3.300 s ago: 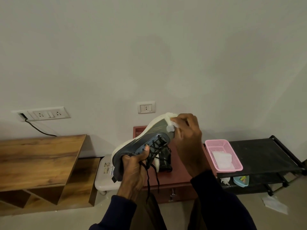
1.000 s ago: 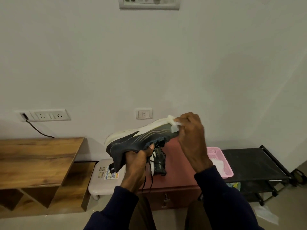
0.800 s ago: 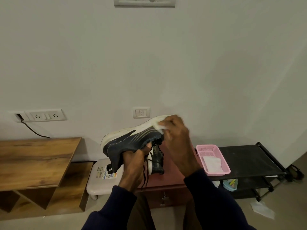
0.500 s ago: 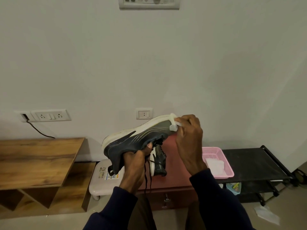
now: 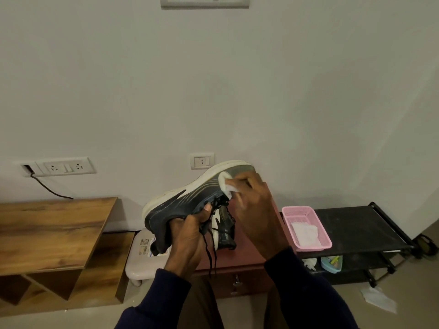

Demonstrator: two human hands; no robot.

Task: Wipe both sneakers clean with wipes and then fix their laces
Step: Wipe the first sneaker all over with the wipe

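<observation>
My left hand (image 5: pixel 190 236) grips a dark blue sneaker (image 5: pixel 187 200) with a white sole by its collar, held on its side in the air, toe up to the right. Its black laces (image 5: pixel 211 252) hang loose below. My right hand (image 5: pixel 256 210) pinches a white wipe (image 5: pixel 225 186) and presses it against the sneaker's side near the toe. The second sneaker (image 5: pixel 224 231) stands on the reddish-brown cabinet (image 5: pixel 251 257) behind my hands, partly hidden.
A pink basket (image 5: pixel 306 227) holding white wipes sits on a black rack (image 5: pixel 356 229) at the right. A wooden desk (image 5: pixel 52 231) stands at the left, a white stool (image 5: pixel 140 260) beside it. A used wipe (image 5: pixel 377 302) lies on the floor.
My right hand has slid the wipe back from the toe tip down the sneaker's side. The sneaker stays held in my left hand, tilted slightly more.
</observation>
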